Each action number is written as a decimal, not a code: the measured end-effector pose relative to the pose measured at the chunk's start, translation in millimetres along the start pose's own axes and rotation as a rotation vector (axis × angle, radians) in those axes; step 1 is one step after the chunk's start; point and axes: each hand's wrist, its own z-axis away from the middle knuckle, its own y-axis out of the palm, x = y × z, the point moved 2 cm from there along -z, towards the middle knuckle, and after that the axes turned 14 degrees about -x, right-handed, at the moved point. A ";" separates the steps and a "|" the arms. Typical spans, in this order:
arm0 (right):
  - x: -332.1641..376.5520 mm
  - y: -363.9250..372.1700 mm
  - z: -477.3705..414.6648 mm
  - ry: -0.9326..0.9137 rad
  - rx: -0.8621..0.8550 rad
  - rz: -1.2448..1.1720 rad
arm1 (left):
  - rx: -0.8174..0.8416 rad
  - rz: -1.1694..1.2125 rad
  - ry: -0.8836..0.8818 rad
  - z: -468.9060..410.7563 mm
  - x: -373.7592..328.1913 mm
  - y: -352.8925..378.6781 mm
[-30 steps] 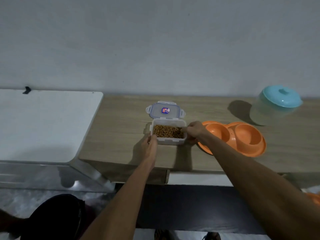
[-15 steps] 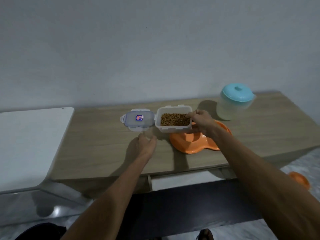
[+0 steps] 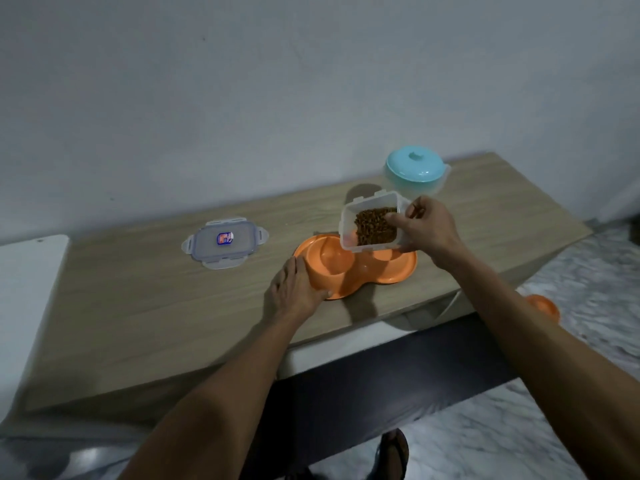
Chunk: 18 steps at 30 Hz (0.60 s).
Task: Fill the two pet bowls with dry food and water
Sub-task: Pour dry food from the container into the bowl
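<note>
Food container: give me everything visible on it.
The food container is a clear, rectangular plastic tub with a thicker rim, lid off. It holds brown dry pellets, piled toward its lower side. The right hand grips its right wall, thumb over the rim, and holds it in the air, tilted over the orange double bowl. No pellets are falling yet.

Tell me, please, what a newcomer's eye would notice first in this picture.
First, the clear food container, tilted in the right hand over the orange double bowl at the table's middle. The left hand rests on the bowl's near-left rim, and the removed lid lies flat to the left.
</note>
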 end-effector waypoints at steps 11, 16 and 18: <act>10.2 9.1 13.5 -0.341 -0.048 0.173 | -0.040 -0.032 -0.013 -4.9 1.2 9.5; 13.7 10.6 19.3 -0.427 -0.058 0.218 | -0.044 -0.050 -0.010 -5.6 1.2 9.9; 13.0 11.8 20.6 -0.442 -0.054 0.222 | -0.044 -0.051 -0.009 -5.8 1.4 10.6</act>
